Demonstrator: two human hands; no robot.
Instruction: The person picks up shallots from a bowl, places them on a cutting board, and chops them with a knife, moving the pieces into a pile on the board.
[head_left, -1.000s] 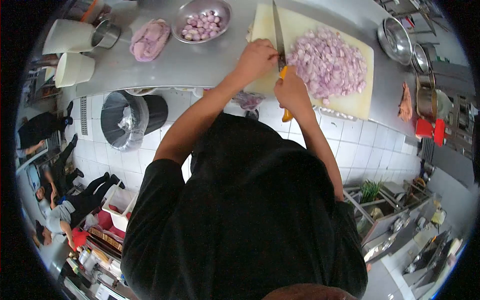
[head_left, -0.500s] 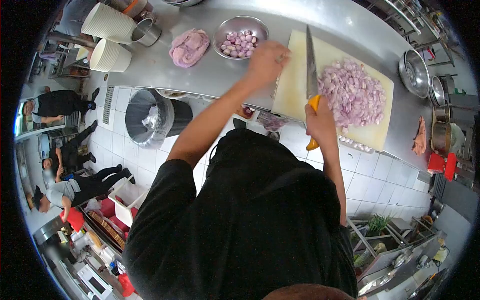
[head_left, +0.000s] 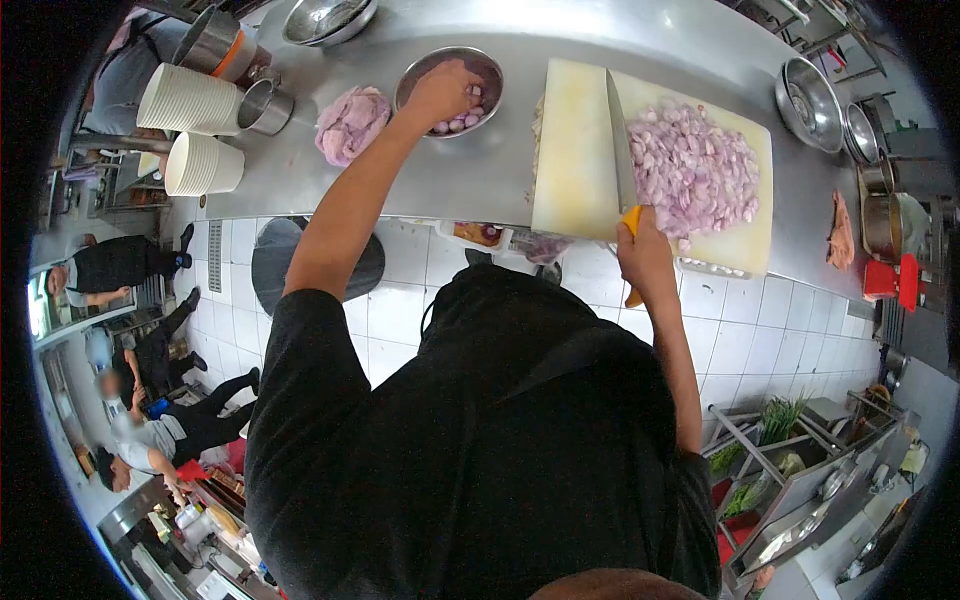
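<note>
My left hand point(head_left: 443, 90) is down in a steel bowl point(head_left: 494, 66) of peeled shallots point(head_left: 458, 124). Its fingers are curled around some of them, with the fingertips partly hidden. In my right hand point(head_left: 647, 254) is the yellow handle of a large knife point(head_left: 619, 140). The blade rests on a white cutting board point(head_left: 572, 150), pointing away from me. To the right of the blade, a wide pile of sliced shallots point(head_left: 692, 170) covers much of the board.
A pink crumpled cloth point(head_left: 352, 125) lies left of the bowl on the steel counter point(head_left: 280, 170). Stacked white tubs point(head_left: 204, 164) and a steel pot point(head_left: 265, 106) stand farther left. Metal bowls point(head_left: 810, 105) sit at right. Several people point(head_left: 125, 270) are at far left.
My left hand has moved left from the board's edge into the bowl of shallots. My right hand still holds the knife, its blade now lowered against the board beside the pile.
</note>
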